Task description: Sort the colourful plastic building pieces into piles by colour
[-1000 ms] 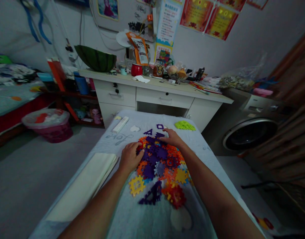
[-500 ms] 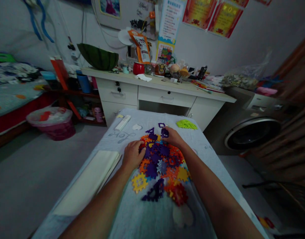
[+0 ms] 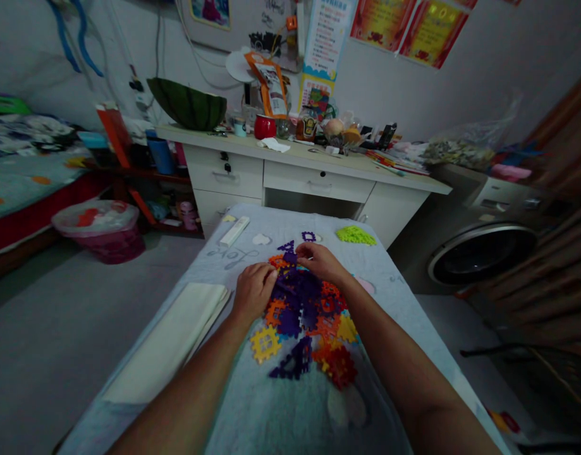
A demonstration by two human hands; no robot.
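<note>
Middle of the table: a pile of interlocking plastic pieces (image 3: 309, 316), purple, orange, red and yellow, lies on a pale blue cloth (image 3: 271, 411).
Left hand (image 3: 255, 287): knuckles up, fingers curled onto the pile's left edge; whether they grip a piece cannot be told.
Right hand (image 3: 321, 260): at the pile's far edge, fingertips pinched round a purple piece (image 3: 290, 258).
Step in hand: by the look of it, handling purple pieces at the pile's far side.
Next move: would call for the left hand steadying the pile while the pinched piece is worked.
Around: green pieces (image 3: 355, 236) far right, apart from the pile; a yellow piece (image 3: 265, 343) at its near left; a folded cream cloth (image 3: 169, 344) left; a cluttered desk (image 3: 313, 183) beyond.
</note>
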